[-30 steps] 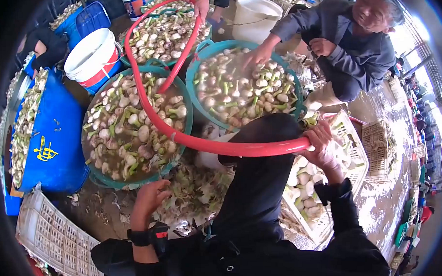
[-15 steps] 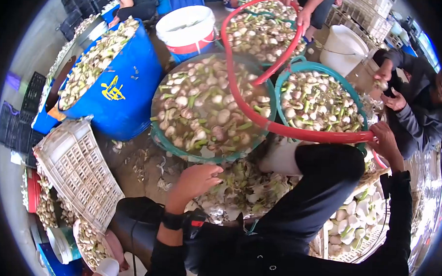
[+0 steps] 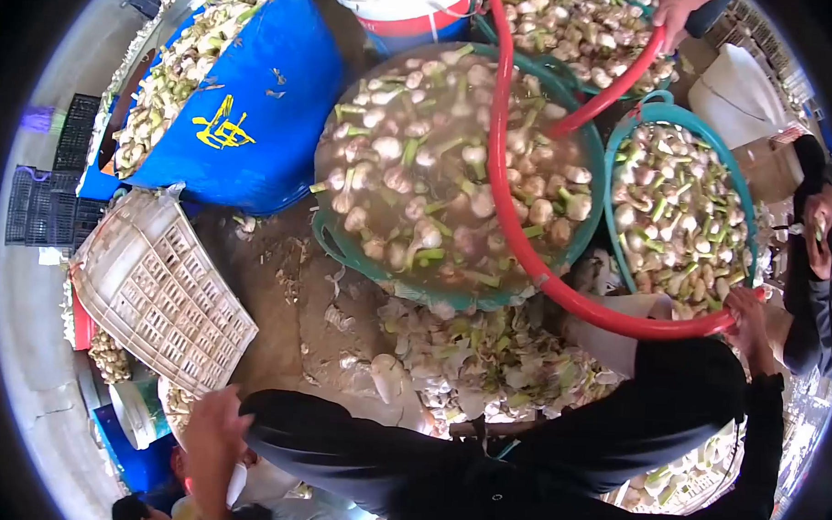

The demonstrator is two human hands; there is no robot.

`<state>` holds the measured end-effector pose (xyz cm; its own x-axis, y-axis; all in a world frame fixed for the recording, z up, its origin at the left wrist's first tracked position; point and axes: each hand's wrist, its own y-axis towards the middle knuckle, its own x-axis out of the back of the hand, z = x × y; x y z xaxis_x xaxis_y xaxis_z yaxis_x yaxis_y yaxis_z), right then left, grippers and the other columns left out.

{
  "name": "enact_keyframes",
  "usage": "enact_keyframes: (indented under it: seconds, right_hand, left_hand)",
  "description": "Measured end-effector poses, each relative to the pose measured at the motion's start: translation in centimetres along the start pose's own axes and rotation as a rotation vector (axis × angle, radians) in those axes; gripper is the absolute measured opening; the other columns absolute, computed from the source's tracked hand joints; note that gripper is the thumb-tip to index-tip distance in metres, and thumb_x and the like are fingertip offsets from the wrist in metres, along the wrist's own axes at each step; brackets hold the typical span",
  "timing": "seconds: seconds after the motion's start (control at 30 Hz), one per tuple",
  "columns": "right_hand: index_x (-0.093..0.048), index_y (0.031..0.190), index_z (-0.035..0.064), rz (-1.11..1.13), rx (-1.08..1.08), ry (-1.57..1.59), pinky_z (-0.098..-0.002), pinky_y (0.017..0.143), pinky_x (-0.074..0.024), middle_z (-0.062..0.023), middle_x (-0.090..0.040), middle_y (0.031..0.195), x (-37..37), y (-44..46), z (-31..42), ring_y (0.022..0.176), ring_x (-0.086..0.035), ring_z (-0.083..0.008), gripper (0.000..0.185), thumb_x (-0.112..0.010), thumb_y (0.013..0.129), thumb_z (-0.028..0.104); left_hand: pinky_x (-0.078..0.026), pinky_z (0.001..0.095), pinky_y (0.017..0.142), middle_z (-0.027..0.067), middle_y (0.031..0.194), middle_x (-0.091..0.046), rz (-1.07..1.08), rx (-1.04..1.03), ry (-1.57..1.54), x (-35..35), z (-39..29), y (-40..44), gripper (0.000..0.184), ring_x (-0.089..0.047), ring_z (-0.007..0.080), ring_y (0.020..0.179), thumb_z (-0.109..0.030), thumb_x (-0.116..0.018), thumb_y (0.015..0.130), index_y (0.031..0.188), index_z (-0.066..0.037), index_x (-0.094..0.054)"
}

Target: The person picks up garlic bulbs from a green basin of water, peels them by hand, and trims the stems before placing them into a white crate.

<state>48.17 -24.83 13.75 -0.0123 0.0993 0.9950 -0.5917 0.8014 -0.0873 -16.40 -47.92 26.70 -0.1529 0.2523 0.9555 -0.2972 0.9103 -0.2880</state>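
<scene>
My right hand (image 3: pixel 750 319) is closed around the end of a red hose (image 3: pixel 548 281). The hose loops over a big green-rimmed tub (image 3: pixel 329 243) of murky water with garlic bulbs (image 3: pixel 396 177) in it. Near my knee, at the lower left, is my left hand (image 3: pixel 216 427), just below a tilted white plastic crate (image 3: pixel 181 298). Motion blurs its fingers, so their pose is unclear. Beside my right hand stands a green tub (image 3: pixel 753 194) heaped with garlic. Another person's hand (image 3: pixel 674 20) holds the hose farther back.
A large blue barrel (image 3: pixel 255 135) full of garlic leans at the left. White buckets (image 3: pixel 738 92) stand at the back. Garlic peelings (image 3: pixel 495 354) cover the floor before me. Another co-worker's hands (image 3: pixel 818 228) are at the right, and a basket of garlic (image 3: pixel 678 485) sits by my right leg.
My left hand has moved left and down, from beside the big tub to near the crate. The view has shifted, and my right hand still holds the hose.
</scene>
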Motion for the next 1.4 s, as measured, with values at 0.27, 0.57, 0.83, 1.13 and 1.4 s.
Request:
enact_keyframes:
  seconds: [0.27,0.57,0.83,1.13,1.4]
  right_hand:
    - [-0.055,0.060,0.0111,0.375,-0.059,0.215,-0.0334,0.054,-0.0409,-0.0057,-0.055,0.062,-2.8,-1.4,-0.1,0.059,-0.055,-0.0250,0.024,-0.069,0.048,0.027]
    - [-0.049,0.111,0.0064,0.674,0.221,0.438,-0.0354,0.082,-0.0407,-0.0146,-0.055,0.102,4.9,17.4,7.6,0.096,-0.052,-0.0283,0.060,-0.069,0.065,0.039]
    - [-0.036,0.125,0.0072,0.115,0.451,0.253,-0.0411,0.096,-0.0283,-0.0143,-0.039,0.126,-5.7,36.6,31.2,0.117,-0.035,-0.0326,0.073,-0.065,0.065,0.038]
    - [-0.060,0.100,0.0169,0.173,0.441,-0.168,-0.0436,0.095,-0.0261,-0.0070,-0.045,0.120,-8.3,37.0,23.6,0.116,-0.035,-0.0255,0.040,-0.061,0.065,0.036]
    - [-0.052,0.110,0.0128,-0.059,0.520,0.319,-0.0442,0.086,-0.0362,-0.0144,-0.053,0.107,-3.2,40.7,29.6,0.098,-0.050,-0.0345,0.040,-0.049,0.071,0.019]
  left_hand:
    - [-0.038,0.0382,0.089,0.0206,0.122,-0.042,0.141,0.096,-0.357,-19.8,-13.2,23.2,0.078,-0.047,0.0361,0.105,-0.024,-0.068,0.068,0.127,0.001,-0.025]
    - [-0.042,0.0345,0.083,0.0212,0.125,-0.039,0.411,-0.105,-0.934,-17.0,-21.0,27.1,0.076,-0.046,0.0293,0.107,-0.020,-0.061,0.074,0.130,0.006,-0.016]
    - [-0.039,0.0401,0.087,0.0190,0.124,-0.040,-0.281,0.070,-0.787,-17.8,-4.4,36.4,0.068,-0.041,0.0325,0.113,-0.036,-0.053,0.076,0.131,-0.008,-0.025]
    - [-0.029,0.0357,0.097,0.0280,0.126,-0.032,-0.045,0.119,-0.950,-18.7,-13.0,35.9,0.090,-0.033,0.0360,0.118,-0.037,-0.061,0.072,0.128,0.011,-0.010]
    - [-0.035,0.0345,0.092,0.0254,0.123,-0.038,0.316,-0.404,-0.944,-18.7,-12.3,30.4,0.075,-0.041,0.0308,0.113,-0.031,-0.061,0.073,0.128,0.004,-0.023]
